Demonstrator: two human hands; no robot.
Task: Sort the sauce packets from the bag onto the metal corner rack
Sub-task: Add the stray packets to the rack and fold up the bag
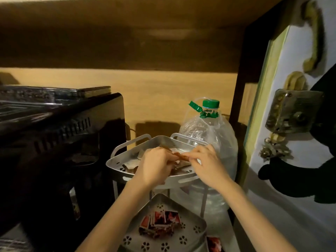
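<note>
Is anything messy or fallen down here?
One red packet lies off the rack, beside the lower tray, at the bottom edge. The red packets on the lower tray sit in a loose heap, not neat. Nothing looks spilled or broken.

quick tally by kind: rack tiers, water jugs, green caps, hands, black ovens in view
rack tiers: 2, the upper tier and the lower tier
water jugs: 1
green caps: 1
hands: 2, left hand and right hand, both over the upper tier pinching a brown packet
black ovens: 1
total: 7
</note>
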